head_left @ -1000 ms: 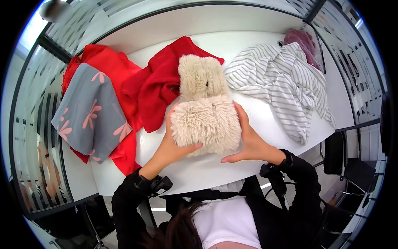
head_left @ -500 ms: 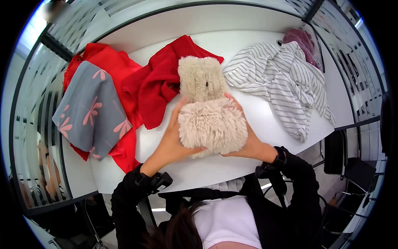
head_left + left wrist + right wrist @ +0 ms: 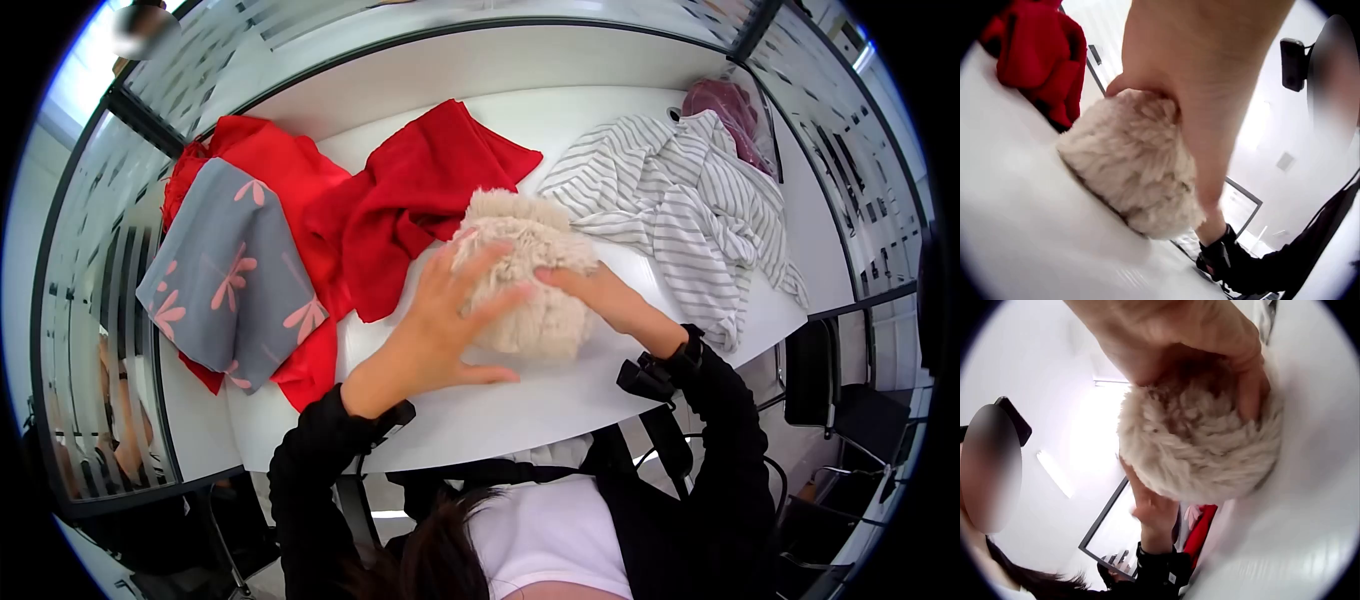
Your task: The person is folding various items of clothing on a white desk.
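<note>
A fluffy beige scarf lies as a compact folded bundle on the white table, in front of the person. On its left side, the left hand rests with spread fingers, its thumb pointing out over the table. The right hand grips the bundle from the right, thumb on top. In the right wrist view its bent fingers sink into the fur. From the left wrist view, the rounded near end of the scarf shows close on the tabletop, with the left fingers mostly hidden.
A dark red cloth lies behind and left, beside a bright red one under a grey cloth with pink flowers. To the right spreads a striped white cloth, near a mauve bundle. Low panels border the table.
The far flap of the scarf is now folded in with the near part, making one shorter bundle. The left hand has gone from holding its side to lying spread on it; the right moved over the top.
</note>
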`<action>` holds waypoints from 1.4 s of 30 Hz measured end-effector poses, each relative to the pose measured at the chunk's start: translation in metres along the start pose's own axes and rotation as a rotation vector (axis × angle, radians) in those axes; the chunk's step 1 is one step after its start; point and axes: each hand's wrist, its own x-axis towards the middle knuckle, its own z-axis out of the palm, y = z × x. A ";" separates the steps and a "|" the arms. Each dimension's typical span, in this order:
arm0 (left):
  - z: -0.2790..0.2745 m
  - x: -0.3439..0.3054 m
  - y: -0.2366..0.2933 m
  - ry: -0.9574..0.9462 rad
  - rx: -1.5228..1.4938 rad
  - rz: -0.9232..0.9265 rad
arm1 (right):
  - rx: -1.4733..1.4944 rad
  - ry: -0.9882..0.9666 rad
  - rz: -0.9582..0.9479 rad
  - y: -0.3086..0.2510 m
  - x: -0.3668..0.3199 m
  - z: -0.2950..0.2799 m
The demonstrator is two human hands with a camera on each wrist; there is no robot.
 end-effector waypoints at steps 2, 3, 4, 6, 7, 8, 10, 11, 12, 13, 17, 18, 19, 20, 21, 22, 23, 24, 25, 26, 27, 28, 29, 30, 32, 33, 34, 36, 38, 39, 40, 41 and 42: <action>0.007 0.001 0.000 -0.043 0.022 0.069 | -0.072 0.036 -0.025 0.001 0.002 0.000; 0.012 -0.001 -0.004 -0.006 0.077 0.072 | -0.111 0.051 -0.034 0.002 0.002 -0.001; 0.015 -0.002 -0.008 0.027 0.130 0.078 | -0.175 0.011 -0.024 0.001 0.003 -0.004; 0.012 0.002 -0.011 0.033 0.159 0.041 | -0.538 0.114 -0.251 0.008 0.007 -0.014; 0.005 0.006 -0.010 0.006 0.132 -0.007 | -0.720 0.166 -0.364 0.010 0.008 -0.019; -0.001 0.009 -0.011 -0.021 0.103 -0.058 | -0.812 0.141 -0.450 0.007 0.008 -0.026; -0.008 0.018 -0.019 -0.035 -0.011 -0.145 | -0.996 0.084 -0.622 -0.004 0.008 -0.034; -0.012 0.023 -0.025 -0.040 -0.068 -0.186 | -0.918 0.026 -0.507 -0.003 0.007 -0.035; -0.013 0.027 -0.032 -0.026 -0.154 -0.218 | -0.839 -0.029 -0.392 -0.001 0.006 -0.035; -0.017 0.031 -0.035 -0.115 -0.290 -0.384 | -0.759 -0.081 -0.278 0.001 0.005 -0.036; -0.013 0.028 -0.044 -0.097 -0.589 -0.707 | -0.935 0.246 -0.095 0.004 -0.003 -0.027; -0.007 0.023 -0.051 -0.051 -0.673 -0.729 | -0.976 0.241 0.052 -0.005 -0.003 -0.023; -0.003 0.019 -0.056 -0.039 -0.719 -0.701 | -0.824 0.165 0.052 -0.001 -0.003 -0.024; 0.000 0.014 -0.058 -0.027 -0.768 -0.675 | -0.671 0.090 0.054 0.004 -0.002 -0.025; 0.003 0.009 -0.060 -0.014 -0.816 -0.647 | -0.520 0.015 0.054 0.006 -0.002 -0.024; 0.005 0.006 -0.061 -0.041 -0.838 -0.580 | -0.490 -0.017 0.001 0.001 -0.006 -0.016; 0.006 0.003 -0.058 -0.048 -0.774 -0.538 | -0.574 -0.009 -0.149 0.003 -0.005 -0.012; 0.005 -0.001 -0.053 -0.056 -0.710 -0.496 | -0.656 -0.001 -0.299 0.009 -0.003 -0.009; 0.005 -0.006 -0.049 -0.063 -0.645 -0.453 | -0.737 0.007 -0.451 0.012 -0.001 -0.008; 0.012 -0.012 -0.052 -0.051 -0.634 -0.409 | -0.727 -0.016 -0.468 0.012 0.001 -0.008; 0.018 -0.018 -0.053 -0.022 -0.564 -0.357 | -0.716 -0.035 -0.516 0.010 0.002 -0.006; 0.026 -0.024 -0.052 0.008 -0.495 -0.307 | -0.704 -0.055 -0.562 0.008 0.004 -0.003; 0.032 -0.029 -0.051 0.037 -0.427 -0.258 | -0.693 -0.076 -0.606 0.007 0.004 -0.001; 0.031 -0.031 -0.047 -0.018 -0.414 -0.303 | -0.711 -0.095 -0.655 0.007 0.005 0.001; 0.021 -0.031 -0.039 -0.110 -0.372 -0.215 | -0.729 -0.163 -0.688 0.010 0.005 0.003; 0.014 -0.030 -0.033 -0.157 -0.349 -0.170 | -0.729 -0.210 -0.672 0.012 0.005 0.003; 0.011 -0.031 -0.030 -0.149 -0.415 -0.159 | -0.710 -0.284 -0.590 0.017 0.005 0.001; 0.004 -0.033 -0.022 -0.116 -0.506 -0.101 | -0.712 -0.383 -0.540 0.016 0.002 0.002; 0.006 -0.041 -0.021 -0.076 -0.495 -0.015 | -0.667 -0.452 -0.525 0.014 -0.001 0.005; 0.011 -0.045 -0.024 -0.062 -0.460 0.025 | -0.622 -0.472 -0.536 0.013 -0.003 0.007; 0.013 -0.049 -0.025 -0.046 -0.474 0.037 | -0.613 -0.490 -0.563 0.012 -0.003 0.008; 0.014 -0.052 -0.024 -0.029 -0.488 0.050 | -0.603 -0.509 -0.588 0.010 -0.003 0.009; 0.011 -0.052 -0.020 -0.011 -0.552 0.036 | -0.594 -0.528 -0.613 0.009 -0.003 0.011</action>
